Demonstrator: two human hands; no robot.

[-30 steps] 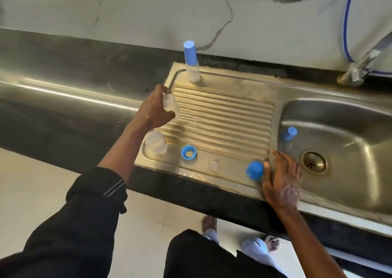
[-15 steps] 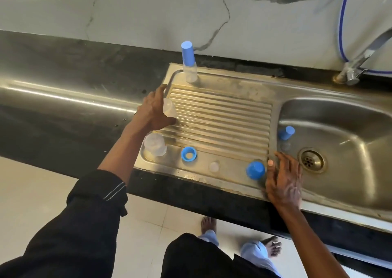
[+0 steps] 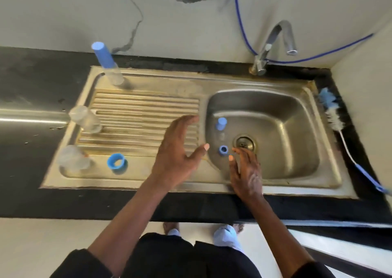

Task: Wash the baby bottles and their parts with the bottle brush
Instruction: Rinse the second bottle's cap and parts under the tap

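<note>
1. Blue marks the part nearest the right grip [image 3: 246,171], low and right of centre. That grip is apart, fingers nearly straight and holding nothing. Its thumb tip is just beside a small blue ring [image 3: 223,149] on the floor of the basin [image 3: 286,118]; I cannot tell whether they touch. The reach looks meant to gather the ring for washing.
2. At the centre of the frame the left grip [image 3: 178,150] hangs spread and empty over the right end of the drainboard [image 3: 137,112], beside the basin's edge, probably ready to help.
3. Just above the ring, a small capped bottle [image 3: 221,127] stands upright in the basin, blue cap up, near the drain [image 3: 244,142], where the tap [image 3: 275,42] can wet it.
4. At the left, on the drainboard side, sit two clear bottles [image 3: 86,118] [image 3: 72,159], too blurred to tell which end is up. A wider blue ring [image 3: 116,161] lies there with its opening up, and a tall capped bottle [image 3: 108,65] stands at upper left, cap up. They seem parked out of the wet zone.
5. At the right edge the bottle brush [image 3: 335,116] lies untouched on the dark bench, well apart from both grips. Its long axis runs from upper right to lower right, bristles toward the wall and handle end toward the person, so the right grip could take it easily.
</note>
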